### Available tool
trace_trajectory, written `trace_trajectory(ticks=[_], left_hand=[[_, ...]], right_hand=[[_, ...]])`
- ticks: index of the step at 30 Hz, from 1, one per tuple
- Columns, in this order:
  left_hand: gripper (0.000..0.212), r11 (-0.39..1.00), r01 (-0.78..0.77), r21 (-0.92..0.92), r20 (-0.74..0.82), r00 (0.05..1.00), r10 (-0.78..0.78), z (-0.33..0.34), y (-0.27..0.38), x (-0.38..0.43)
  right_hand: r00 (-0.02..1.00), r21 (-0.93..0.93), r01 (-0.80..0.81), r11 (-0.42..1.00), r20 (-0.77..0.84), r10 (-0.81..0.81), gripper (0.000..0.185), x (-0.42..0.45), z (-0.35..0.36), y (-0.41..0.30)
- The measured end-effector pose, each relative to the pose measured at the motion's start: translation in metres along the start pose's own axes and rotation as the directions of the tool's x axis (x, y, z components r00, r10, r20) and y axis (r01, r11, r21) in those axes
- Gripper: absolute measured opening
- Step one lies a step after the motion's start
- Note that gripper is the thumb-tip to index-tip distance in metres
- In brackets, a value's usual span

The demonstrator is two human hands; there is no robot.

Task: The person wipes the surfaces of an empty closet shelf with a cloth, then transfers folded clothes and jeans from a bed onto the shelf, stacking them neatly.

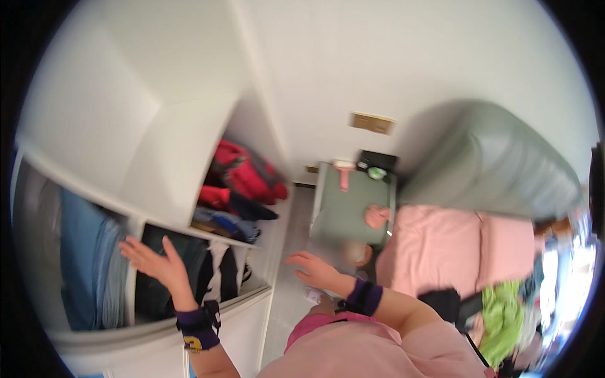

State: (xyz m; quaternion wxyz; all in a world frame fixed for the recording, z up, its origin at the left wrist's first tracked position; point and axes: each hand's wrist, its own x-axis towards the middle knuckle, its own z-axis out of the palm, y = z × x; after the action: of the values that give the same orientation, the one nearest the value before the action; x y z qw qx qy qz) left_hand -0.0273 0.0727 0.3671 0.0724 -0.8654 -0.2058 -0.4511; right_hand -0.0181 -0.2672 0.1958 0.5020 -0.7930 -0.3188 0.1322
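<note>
My left hand (156,264) reaches toward the white wardrobe shelving (135,255), fingers apart and nothing in its grasp. Around it are folded blue jeans (82,255) in the left compartment and dark clothes (158,255) in the one beside it. Whether the fingertips touch the upright divider, I cannot tell. My right hand (319,273) hangs over the grey floor between the wardrobe and the bed, empty, with its fingers loosely spread. Both wrists carry dark purple bands. Red and dark garments (246,172) lie heaped in a further shelf compartment.
A green bedside table (347,208) holds a pink handled item (344,177), a black box (378,160) and a pink object (376,216). Beside it stands a bed with pink bedding (435,248), a padded green headboard (496,160) and piled clothes, including a lime-green garment (501,316).
</note>
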Motion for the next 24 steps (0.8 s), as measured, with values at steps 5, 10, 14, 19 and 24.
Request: trace_trajectory(ticks=[5,10,14,19,24], left_hand=[[0.08,0.93,-0.036,-0.365,0.343,0.924,0.17,0.032,0.114,-0.073],[0.089,0.721,-0.021,-0.693,0.536,0.653,0.535,0.026,0.264,-0.148],[0.089,0.525,-0.079,-0.847,0.462,0.378,0.802,-0.011,0.372,-0.192],[0.084,0.311,0.003,-0.95,0.311,0.051,0.949,-0.038,0.475,-0.266],[0.081,0.37,0.217,-0.903,0.306,-0.278,0.91,-0.031,0.54,-0.373]], right_hand=[[0.975,0.022,-0.174,0.985,-0.138,0.175,0.038,-0.05,-0.05,0.026],[0.892,0.082,-0.327,0.941,-0.303,0.337,0.038,-0.132,-0.106,0.079],[0.701,0.164,-0.453,0.877,-0.542,0.463,0.038,-0.218,-0.137,0.121],[0.285,0.435,-0.617,0.656,-0.654,0.701,0.038,-0.345,-0.142,0.169],[-0.163,0.671,-0.601,0.433,-0.634,0.756,0.042,-0.465,-0.102,0.195]])
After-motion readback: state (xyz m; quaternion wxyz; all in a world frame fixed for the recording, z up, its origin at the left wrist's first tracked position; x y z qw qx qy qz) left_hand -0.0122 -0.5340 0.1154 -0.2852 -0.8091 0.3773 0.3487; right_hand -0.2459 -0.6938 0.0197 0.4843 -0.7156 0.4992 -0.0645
